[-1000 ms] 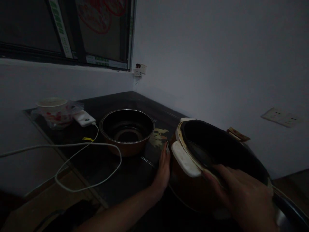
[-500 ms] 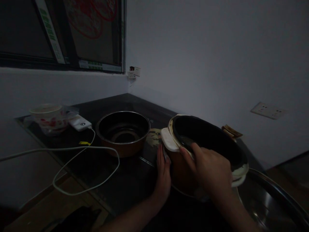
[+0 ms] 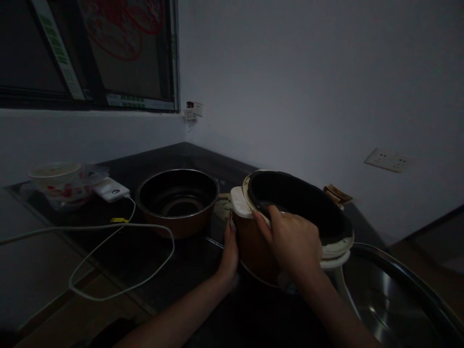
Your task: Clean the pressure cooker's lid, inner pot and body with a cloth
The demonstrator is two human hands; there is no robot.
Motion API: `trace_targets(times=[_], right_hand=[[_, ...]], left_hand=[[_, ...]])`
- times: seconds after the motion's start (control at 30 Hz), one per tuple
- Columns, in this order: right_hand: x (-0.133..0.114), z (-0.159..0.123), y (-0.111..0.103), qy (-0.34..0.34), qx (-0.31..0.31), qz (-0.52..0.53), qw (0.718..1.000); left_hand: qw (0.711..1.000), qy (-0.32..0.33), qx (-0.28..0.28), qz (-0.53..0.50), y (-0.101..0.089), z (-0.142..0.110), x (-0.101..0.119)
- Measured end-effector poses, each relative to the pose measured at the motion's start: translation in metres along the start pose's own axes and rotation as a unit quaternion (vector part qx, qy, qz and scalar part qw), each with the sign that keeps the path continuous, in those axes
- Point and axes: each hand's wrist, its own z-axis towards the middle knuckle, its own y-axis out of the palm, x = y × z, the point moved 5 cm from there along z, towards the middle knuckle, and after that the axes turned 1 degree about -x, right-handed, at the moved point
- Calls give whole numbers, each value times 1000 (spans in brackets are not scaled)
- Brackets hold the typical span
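Brown pot [image 3: 253, 247], white-rimmed, black inside, on dark tabletop [image 3: 181, 270]

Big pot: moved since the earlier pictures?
Yes: the pot moved leftward in view and away, its white handle now partly hiding the pale patch on the counter.

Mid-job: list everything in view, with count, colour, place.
large pot: one, brown and white, centre right
smaller pot: one, brown, centre left
tub: one, pale and red, bagged, far left
device: one, white, beside tub
cable: one, white, looping from device
tag: one, yellow, beside cable
lid or bowl: one, silvery, lower right
small piece: one, brown, behind large pot
socket groups: two, white, corner and right wall
window: one, dark, upper left
counter: one, black, beneath
walls: two, grey, behind
left hand: one, against large pot's side
right hand: one, on its rim
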Motion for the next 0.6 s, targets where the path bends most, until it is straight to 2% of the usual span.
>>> trace_targets(times=[0.1, 0.17, 0.27, 0.33, 0.43, 0.5, 0.6], right_hand=[[-2, 4, 0, 12, -23, 12, 1000], [-3, 6, 0, 16, -38, 19, 999], [-5, 9, 1, 18, -47, 27, 998], [-8, 11, 2, 19, -43, 34, 998], [-13, 16, 5, 14, -39, 46, 998], [-16, 19, 7, 12, -40, 52, 998], [-17, 22, 6, 17, -41, 59, 997]], left_hand=[[998, 22, 8, 50, 6, -38, -16], [994, 32, -15, 108, 13, -60, -22], [985, 48, -53, 155, 23, -74, -19], [983, 83, -56, 156, 25, -64, -5], [985, 131, -20, 115, 20, -27, 23], [990, 122, 3, 74, 15, 4, 39], [993, 99, -11, 55, 14, 45, 55]])
